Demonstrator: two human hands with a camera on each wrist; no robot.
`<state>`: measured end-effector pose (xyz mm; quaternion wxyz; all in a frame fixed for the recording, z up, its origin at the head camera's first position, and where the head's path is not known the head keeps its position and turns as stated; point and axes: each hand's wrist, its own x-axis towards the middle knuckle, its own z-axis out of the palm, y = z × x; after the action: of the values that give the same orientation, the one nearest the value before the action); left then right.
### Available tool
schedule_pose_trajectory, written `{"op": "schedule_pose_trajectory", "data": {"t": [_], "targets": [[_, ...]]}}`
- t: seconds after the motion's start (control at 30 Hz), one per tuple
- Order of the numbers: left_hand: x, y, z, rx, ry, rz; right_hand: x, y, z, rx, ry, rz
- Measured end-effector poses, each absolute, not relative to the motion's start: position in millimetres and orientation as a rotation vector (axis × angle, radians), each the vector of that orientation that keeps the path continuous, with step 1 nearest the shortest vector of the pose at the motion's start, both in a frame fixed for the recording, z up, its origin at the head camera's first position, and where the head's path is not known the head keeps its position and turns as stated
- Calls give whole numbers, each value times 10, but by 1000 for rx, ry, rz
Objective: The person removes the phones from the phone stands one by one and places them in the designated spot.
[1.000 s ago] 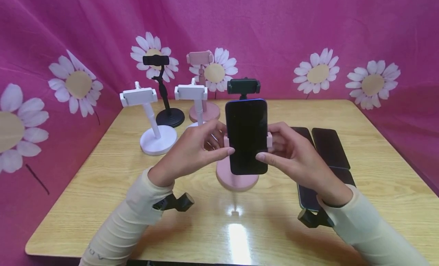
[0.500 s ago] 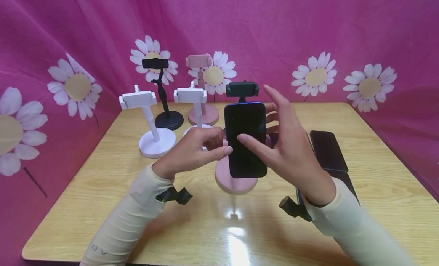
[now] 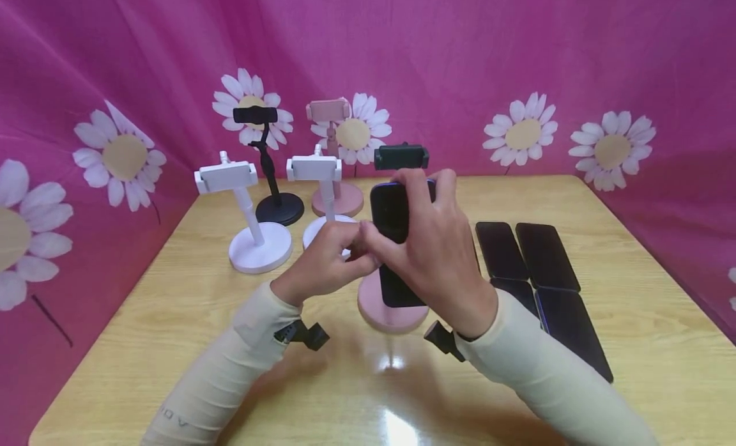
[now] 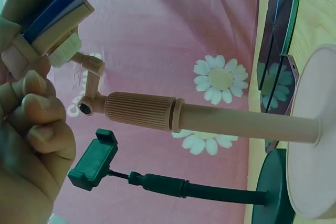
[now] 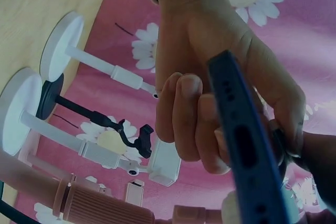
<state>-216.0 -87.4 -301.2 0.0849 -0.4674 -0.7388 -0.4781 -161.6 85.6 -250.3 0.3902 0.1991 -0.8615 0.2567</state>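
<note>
A smartphone (image 3: 391, 216) with a dark screen sits upright in the clamp of a pink phone stand (image 3: 384, 305), seen from the side as the phone stand (image 4: 142, 111) in the left wrist view. My left hand (image 3: 324, 264) has curled fingers and pinches the clamp's left end beside the phone's edge. Across the phone's front lies my right hand (image 3: 439, 254), bent fingers over its top and thumb at its left edge, close to my left hand. In the right wrist view the phone's bottom edge (image 5: 247, 145) faces the camera. My right palm hides much of the screen.
Two white stands (image 3: 260, 248), a black stand (image 3: 280, 208) and another pink stand (image 3: 345, 200) stand left of the phone. A dark green stand (image 3: 400, 157) is behind it. Several dark phones (image 3: 546, 254) lie flat at the right. A pink flowered cloth hangs behind the table (image 3: 144, 344).
My right hand has left the phone's right side and swung left across its front, its thumb now meeting the left edge. My left hand stays by the clamp's left end.
</note>
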Motion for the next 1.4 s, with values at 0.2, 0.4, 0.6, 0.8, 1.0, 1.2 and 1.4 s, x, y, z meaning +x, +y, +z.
{"op": "schedule_pose_trajectory", "data": {"t": [0.2,0.4,0.6,0.8,1.0,1.2,1.4], "targets": [[-2168,-879,-2997,-1392,-2184,-1456,-1637,850,-2498,532,-2159,669],[-2146,-972,-2995,-1372,-2157,-1456,-1640,855,-2495,569,-2150,677],[-2156,-1032,-2981,-1387,-2133,-1444,-1666,854,-2473,600,-2150,696],[-2174,-996,-2981,-1412,-2147,-1410,-1650,917,-2483,625,-2131,790],[-2176,-974,-2965,-1426,-2154,-1326,-1596,1000,-2455,741,-2093,979],[-2180,-969,-2973,-1400,-2145,-1240,-1606,1014,-2414,787,-2085,1081],[-2175,-959,-2982,-1400,-2147,-1235,-1627,997,-2400,833,-2103,1139]]}}
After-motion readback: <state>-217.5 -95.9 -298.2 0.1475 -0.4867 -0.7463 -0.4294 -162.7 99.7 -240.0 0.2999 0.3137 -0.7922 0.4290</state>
